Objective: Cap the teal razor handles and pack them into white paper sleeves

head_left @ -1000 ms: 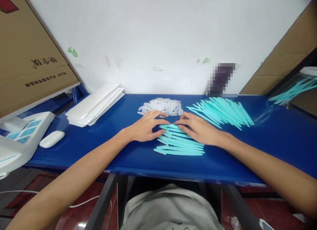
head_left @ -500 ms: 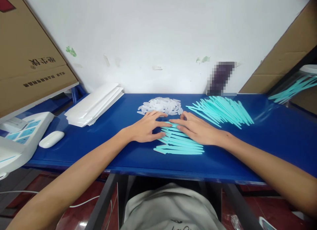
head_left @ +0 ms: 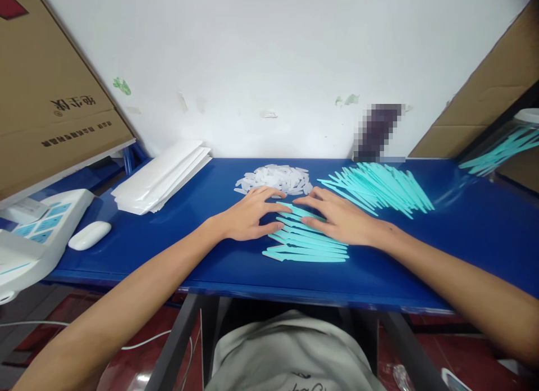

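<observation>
A row of teal eyebrow razors [head_left: 311, 249] lies side by side on the blue table, their handles toward the right. My left hand [head_left: 251, 216] rests at the left ends of the row, fingers spread, with thumb and index finger touching the upper razors. Over the right part of the same row, my right hand [head_left: 337, 216] has its fingers apart and its thumb on a razor. Neither hand grips anything. Just beyond my fingertips is a pile of small whitish plastic pieces [head_left: 275, 178], perhaps razor caps.
A larger heap of teal razors [head_left: 383, 187] lies back right, near a clear jar [head_left: 511, 146] holding more. White envelopes [head_left: 158, 180], a white oval case [head_left: 90, 236] and a white keypad device [head_left: 63, 222] sit left. A large carton [head_left: 54, 99] leans at far left.
My right hand has drawn slightly away from my left, opening a wider gap between the fingertips and showing more of the upper razors. My left hand has hardly moved.
</observation>
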`<state>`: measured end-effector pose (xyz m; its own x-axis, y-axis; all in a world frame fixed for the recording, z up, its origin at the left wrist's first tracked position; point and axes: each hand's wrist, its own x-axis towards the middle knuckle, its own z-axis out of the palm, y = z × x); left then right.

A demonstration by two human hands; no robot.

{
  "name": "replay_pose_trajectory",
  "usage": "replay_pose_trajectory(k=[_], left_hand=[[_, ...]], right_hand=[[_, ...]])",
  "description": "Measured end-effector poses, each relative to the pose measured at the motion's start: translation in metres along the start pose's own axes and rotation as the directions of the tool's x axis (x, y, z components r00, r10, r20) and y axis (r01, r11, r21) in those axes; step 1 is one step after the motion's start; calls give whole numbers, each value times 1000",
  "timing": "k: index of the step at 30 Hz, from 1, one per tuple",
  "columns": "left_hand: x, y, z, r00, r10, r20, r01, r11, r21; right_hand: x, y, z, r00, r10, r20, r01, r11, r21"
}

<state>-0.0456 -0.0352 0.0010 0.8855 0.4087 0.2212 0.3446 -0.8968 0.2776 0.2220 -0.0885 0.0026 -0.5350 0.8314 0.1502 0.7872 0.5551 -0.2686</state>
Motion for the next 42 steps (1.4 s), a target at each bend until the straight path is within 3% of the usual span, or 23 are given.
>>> replay_pose_trajectory(k=[12, 23, 42], left_hand=[[0, 0, -1, 1000, -13, -13, 13, 1000, 2], [2, -1, 6, 997, -32, 76, 36, 998, -47], [3, 0, 4, 997, -29, 72, 33, 998, -47]], right_hand=[[0, -2, -2, 999, -1, 50, 2, 1000, -9], [0, -4, -4, 995, 21, 93, -19, 1000, -24], [0, 2, -2, 997, 3, 72, -2, 1000, -7]])
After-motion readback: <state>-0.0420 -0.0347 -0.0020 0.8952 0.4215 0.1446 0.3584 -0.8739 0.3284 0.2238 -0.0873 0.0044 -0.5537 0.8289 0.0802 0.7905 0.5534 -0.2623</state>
